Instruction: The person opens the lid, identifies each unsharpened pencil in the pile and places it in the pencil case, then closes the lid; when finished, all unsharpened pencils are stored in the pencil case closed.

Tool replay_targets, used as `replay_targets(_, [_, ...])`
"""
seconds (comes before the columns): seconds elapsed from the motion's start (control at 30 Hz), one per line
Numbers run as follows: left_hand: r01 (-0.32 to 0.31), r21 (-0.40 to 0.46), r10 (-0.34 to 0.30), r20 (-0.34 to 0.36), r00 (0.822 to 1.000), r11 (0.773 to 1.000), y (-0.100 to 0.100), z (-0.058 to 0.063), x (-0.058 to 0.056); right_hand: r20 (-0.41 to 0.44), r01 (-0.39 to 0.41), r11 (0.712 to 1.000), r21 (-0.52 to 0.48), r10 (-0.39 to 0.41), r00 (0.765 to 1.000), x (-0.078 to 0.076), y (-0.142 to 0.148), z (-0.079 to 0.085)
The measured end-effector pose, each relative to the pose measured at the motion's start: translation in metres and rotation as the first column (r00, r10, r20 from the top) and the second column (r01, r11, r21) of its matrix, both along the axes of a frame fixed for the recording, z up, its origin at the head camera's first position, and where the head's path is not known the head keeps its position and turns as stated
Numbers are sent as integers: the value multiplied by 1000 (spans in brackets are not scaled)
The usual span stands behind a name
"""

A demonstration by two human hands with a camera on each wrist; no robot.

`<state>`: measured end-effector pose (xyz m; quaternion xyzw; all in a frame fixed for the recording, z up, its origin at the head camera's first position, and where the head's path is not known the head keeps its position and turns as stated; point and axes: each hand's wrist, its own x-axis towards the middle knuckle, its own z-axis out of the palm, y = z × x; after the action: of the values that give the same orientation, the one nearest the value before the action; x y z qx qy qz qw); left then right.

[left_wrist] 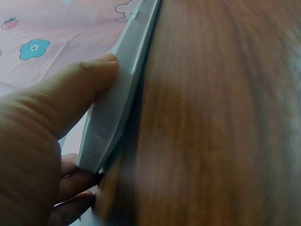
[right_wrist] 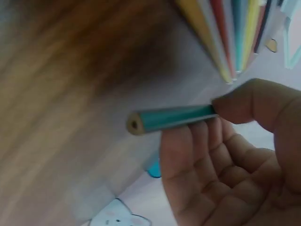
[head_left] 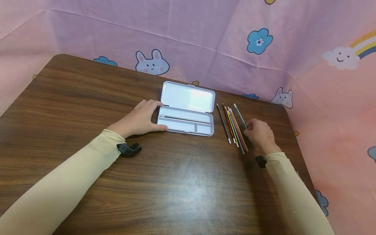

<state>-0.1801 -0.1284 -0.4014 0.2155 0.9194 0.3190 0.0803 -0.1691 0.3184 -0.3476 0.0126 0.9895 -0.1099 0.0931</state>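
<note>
A pale grey-white pencil case (head_left: pixel 177 125) lies on the table with its lid raised at the back. One dark pencil (head_left: pixel 185 118) rests in its long rear compartment. My left hand (head_left: pixel 139 119) holds the case by its left end, the thumb against the front wall (left_wrist: pixel 113 94) and the fingers around the back corner. To the right of the case, my right hand (head_left: pixel 259 133) pinches a green pencil (right_wrist: pixel 174 117) between thumb and fingers. The unsharpened end of that pencil faces the right wrist camera. Beside it lies a loose row of several pencils (head_left: pixel 235 129) in mixed colours.
A dark brown wooden table (head_left: pixel 141 189) spreads under everything. Pink and purple cloth (head_left: pixel 194 42) with cartoon prints hangs along its back and right edges. A black wristband (head_left: pixel 129 150) is on the left wrist and another dark band (head_left: pixel 260 162) on the right.
</note>
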Motion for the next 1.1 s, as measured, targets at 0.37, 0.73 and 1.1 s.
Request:
replay_targets(0.37, [-4, -8, 4, 12, 1000, 1000, -1, 1, -1, -261, -244, 969, -34, 227, 938, -6, -67, 14])
replay_targets(0.73, [-1, -5, 1, 10, 1000, 1000, 0, 0, -2, -270, -526, 837, 151, 546, 793, -19, -135, 4])
replay_targets(1.1, [5, -6, -5, 2, 1000, 1000, -1, 1, -2, -162, -607, 764, 218, 642, 750, -30, -168, -5])
